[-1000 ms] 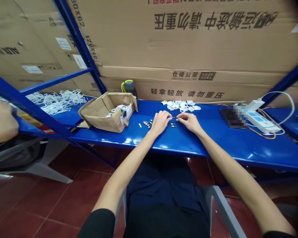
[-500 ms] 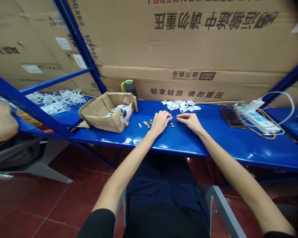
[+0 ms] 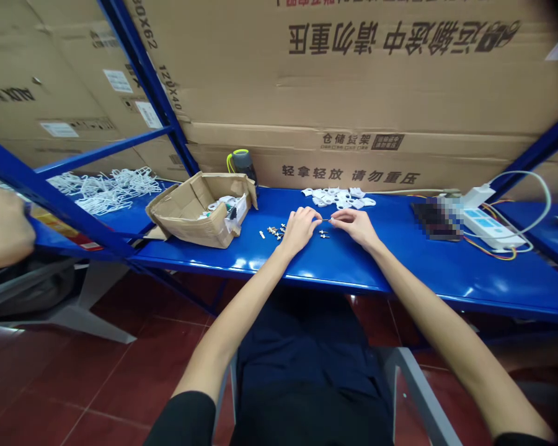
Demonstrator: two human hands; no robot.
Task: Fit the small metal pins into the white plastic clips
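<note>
My left hand (image 3: 300, 230) and my right hand (image 3: 356, 227) meet over a blue steel shelf top (image 3: 400, 263), pinching a thin metal pin (image 3: 326, 219) between their fingertips. Just below the pin lie several small metal fittings (image 3: 323, 234). More of them (image 3: 275, 232) sit in a loose group left of my left hand, with a single small pale piece (image 3: 261, 234) beyond. Several white plastic parts (image 3: 338, 198) lie in a heap behind my hands.
An open cardboard box (image 3: 199, 214) of white parts stands to the left, with a dark bottle (image 3: 242, 167) behind it. A co-worker's hand (image 3: 2, 228) shows at far left. A white power strip (image 3: 490, 228) with wires lies right, beside a pixelated object (image 3: 437, 218).
My right hand has moved slightly left, closer to my left hand, with the pin still between them. The view has shifted very slightly.
</note>
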